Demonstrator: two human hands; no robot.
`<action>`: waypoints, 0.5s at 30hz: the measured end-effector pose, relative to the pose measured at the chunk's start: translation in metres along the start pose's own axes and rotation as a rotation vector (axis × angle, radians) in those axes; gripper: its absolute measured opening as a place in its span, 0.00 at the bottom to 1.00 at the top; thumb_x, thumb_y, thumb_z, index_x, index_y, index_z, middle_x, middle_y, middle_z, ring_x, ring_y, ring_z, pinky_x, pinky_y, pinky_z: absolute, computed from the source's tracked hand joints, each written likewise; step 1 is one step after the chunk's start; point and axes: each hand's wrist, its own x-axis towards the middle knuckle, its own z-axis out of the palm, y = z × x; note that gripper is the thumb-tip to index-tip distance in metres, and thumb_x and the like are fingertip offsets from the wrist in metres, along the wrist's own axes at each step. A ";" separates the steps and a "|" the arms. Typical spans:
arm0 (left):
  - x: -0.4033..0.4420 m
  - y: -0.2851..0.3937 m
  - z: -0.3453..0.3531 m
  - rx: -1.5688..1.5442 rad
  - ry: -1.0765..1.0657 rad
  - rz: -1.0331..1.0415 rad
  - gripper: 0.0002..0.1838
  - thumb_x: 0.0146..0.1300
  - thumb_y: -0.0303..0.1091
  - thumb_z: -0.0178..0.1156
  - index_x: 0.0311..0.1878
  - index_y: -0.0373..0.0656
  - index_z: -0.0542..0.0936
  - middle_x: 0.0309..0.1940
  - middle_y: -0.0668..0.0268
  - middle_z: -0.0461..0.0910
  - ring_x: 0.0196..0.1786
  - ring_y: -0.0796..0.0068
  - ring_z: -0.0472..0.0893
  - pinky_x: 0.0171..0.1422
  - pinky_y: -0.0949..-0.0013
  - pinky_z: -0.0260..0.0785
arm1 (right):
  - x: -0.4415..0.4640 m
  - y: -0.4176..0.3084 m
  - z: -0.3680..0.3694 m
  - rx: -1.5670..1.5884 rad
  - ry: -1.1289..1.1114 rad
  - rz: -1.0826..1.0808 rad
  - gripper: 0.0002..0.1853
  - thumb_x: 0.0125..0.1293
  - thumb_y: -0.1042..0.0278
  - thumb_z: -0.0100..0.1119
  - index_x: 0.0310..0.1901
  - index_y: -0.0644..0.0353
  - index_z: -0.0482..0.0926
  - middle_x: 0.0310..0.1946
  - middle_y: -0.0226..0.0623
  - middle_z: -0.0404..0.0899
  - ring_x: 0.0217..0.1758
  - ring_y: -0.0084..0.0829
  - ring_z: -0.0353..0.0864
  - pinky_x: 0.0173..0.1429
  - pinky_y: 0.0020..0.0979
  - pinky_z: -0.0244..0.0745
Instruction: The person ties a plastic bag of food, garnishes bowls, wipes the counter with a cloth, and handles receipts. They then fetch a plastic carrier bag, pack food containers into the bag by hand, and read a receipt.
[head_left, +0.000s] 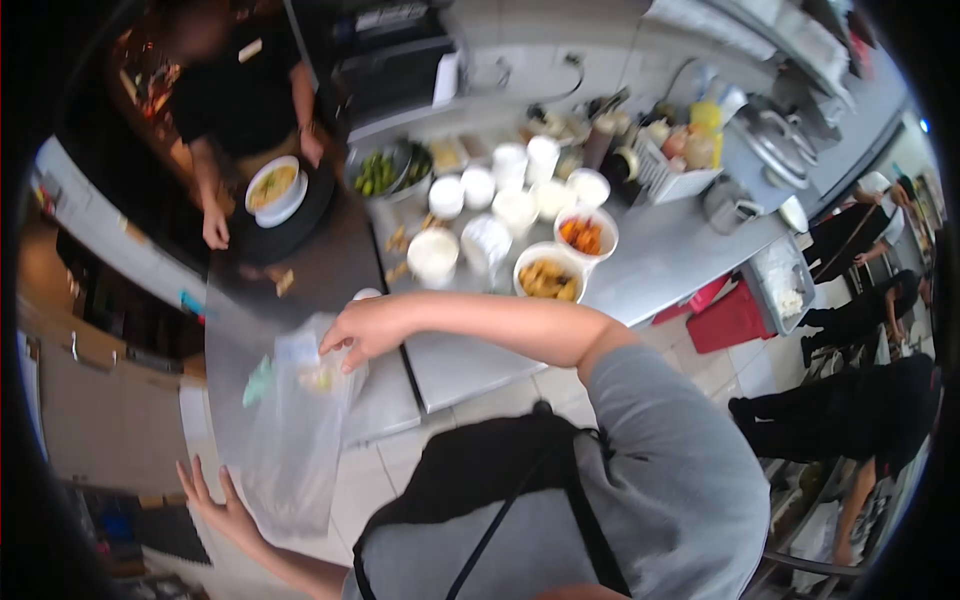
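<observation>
Right hand (368,328) is at the far end of the bag (292,445), grip unclear; left hand (228,512), fingers apart, beside its near end.

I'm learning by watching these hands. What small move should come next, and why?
Probably bring the left hand in to steady the translucent bag: that hand's fingers are spread beside the near end, while the right hand is at the far end.
</observation>
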 end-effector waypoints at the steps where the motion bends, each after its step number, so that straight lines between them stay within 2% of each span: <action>1: 0.009 0.024 0.004 -0.051 0.029 0.031 0.20 0.53 0.27 0.57 0.52 0.45 0.72 0.60 0.60 0.61 0.61 0.59 0.61 0.62 0.59 0.54 | -0.024 -0.010 -0.031 -0.071 0.151 -0.092 0.22 0.51 0.59 0.59 0.47 0.60 0.73 0.39 0.43 0.76 0.44 0.39 0.75 0.47 0.32 0.69; 2: 0.015 0.046 0.015 -0.085 0.059 0.044 0.20 0.53 0.27 0.57 0.52 0.45 0.72 0.60 0.60 0.61 0.61 0.59 0.61 0.62 0.59 0.54 | -0.049 -0.021 -0.062 -0.136 0.297 -0.191 0.21 0.49 0.60 0.61 0.45 0.59 0.75 0.37 0.42 0.77 0.41 0.38 0.76 0.45 0.31 0.70; 4: 0.023 0.091 0.030 -0.182 0.045 0.168 0.19 0.53 0.26 0.56 0.50 0.42 0.72 0.59 0.60 0.61 0.61 0.59 0.61 0.62 0.59 0.53 | -0.110 -0.059 -0.128 -0.285 0.555 -0.173 0.20 0.49 0.63 0.61 0.45 0.60 0.74 0.37 0.41 0.77 0.40 0.35 0.77 0.45 0.30 0.71; 5: 0.027 0.124 0.038 -0.255 0.004 0.158 0.18 0.51 0.25 0.57 0.48 0.40 0.73 0.59 0.59 0.62 0.60 0.58 0.62 0.62 0.60 0.53 | -0.140 -0.068 -0.158 -0.311 0.703 -0.186 0.18 0.50 0.65 0.61 0.44 0.60 0.75 0.36 0.40 0.78 0.38 0.33 0.78 0.44 0.30 0.72; 6: 0.028 0.151 0.049 -0.270 0.023 0.166 0.18 0.51 0.25 0.57 0.48 0.40 0.73 0.59 0.59 0.62 0.60 0.58 0.62 0.62 0.60 0.53 | -0.176 -0.085 -0.191 -0.371 0.768 -0.071 0.18 0.53 0.63 0.59 0.45 0.60 0.75 0.41 0.37 0.77 0.40 0.28 0.76 0.45 0.28 0.71; 7: 0.027 0.178 0.062 -0.331 -0.041 0.210 0.18 0.49 0.24 0.58 0.47 0.40 0.74 0.58 0.59 0.63 0.59 0.58 0.62 0.62 0.61 0.53 | -0.211 -0.100 -0.217 -0.380 0.937 0.030 0.16 0.55 0.65 0.57 0.45 0.59 0.76 0.39 0.36 0.78 0.38 0.26 0.77 0.44 0.28 0.71; 8: 0.025 0.206 0.073 -0.388 -0.106 0.254 0.18 0.48 0.24 0.58 0.45 0.39 0.74 0.58 0.59 0.63 0.59 0.58 0.63 0.62 0.61 0.53 | -0.243 -0.099 -0.251 -0.631 1.083 0.067 0.12 0.53 0.66 0.59 0.40 0.59 0.78 0.37 0.39 0.79 0.37 0.29 0.78 0.43 0.29 0.72; 9: 0.021 0.236 0.082 -0.394 -0.090 0.256 0.18 0.48 0.24 0.58 0.45 0.39 0.74 0.58 0.59 0.63 0.59 0.58 0.63 0.62 0.61 0.53 | -0.281 -0.099 -0.288 -0.870 1.140 0.144 0.12 0.55 0.66 0.56 0.42 0.59 0.78 0.35 0.35 0.80 0.38 0.24 0.78 0.44 0.25 0.71; 11: 0.007 0.294 0.095 -0.521 -0.182 0.248 0.17 0.46 0.24 0.59 0.43 0.39 0.75 0.57 0.59 0.65 0.57 0.58 0.65 0.61 0.62 0.54 | -0.355 -0.099 -0.364 -0.990 1.224 0.217 0.11 0.57 0.67 0.55 0.41 0.59 0.78 0.36 0.35 0.79 0.39 0.23 0.77 0.45 0.24 0.69; 12: 0.002 0.318 0.104 -0.524 -0.164 0.236 0.17 0.46 0.24 0.59 0.43 0.39 0.75 0.57 0.59 0.65 0.57 0.58 0.65 0.61 0.62 0.54 | -0.392 -0.089 -0.412 -0.947 1.361 0.160 0.08 0.51 0.68 0.59 0.32 0.61 0.81 0.30 0.40 0.80 0.34 0.33 0.79 0.41 0.26 0.70; 13: -0.004 0.342 0.113 -0.513 -0.195 0.261 0.17 0.45 0.24 0.60 0.43 0.39 0.75 0.56 0.59 0.65 0.56 0.58 0.65 0.61 0.62 0.55 | -0.417 -0.094 -0.446 -1.000 1.481 0.166 0.06 0.50 0.70 0.59 0.28 0.62 0.81 0.26 0.40 0.80 0.30 0.31 0.79 0.38 0.29 0.71; 14: -0.010 0.365 0.120 -0.498 -0.228 0.280 0.17 0.45 0.24 0.60 0.43 0.39 0.75 0.56 0.59 0.66 0.56 0.58 0.65 0.60 0.62 0.56 | -0.439 -0.100 -0.480 -1.423 1.570 0.625 0.05 0.47 0.70 0.60 0.25 0.61 0.81 0.25 0.42 0.79 0.29 0.34 0.79 0.36 0.29 0.71; 15: -0.016 0.392 0.123 -0.521 -0.237 0.254 0.17 0.45 0.25 0.61 0.42 0.39 0.76 0.54 0.59 0.67 0.55 0.58 0.66 0.58 0.63 0.58 | -0.456 -0.111 -0.494 -1.454 1.560 0.409 0.06 0.46 0.69 0.60 0.25 0.61 0.81 0.24 0.43 0.79 0.29 0.36 0.79 0.37 0.31 0.72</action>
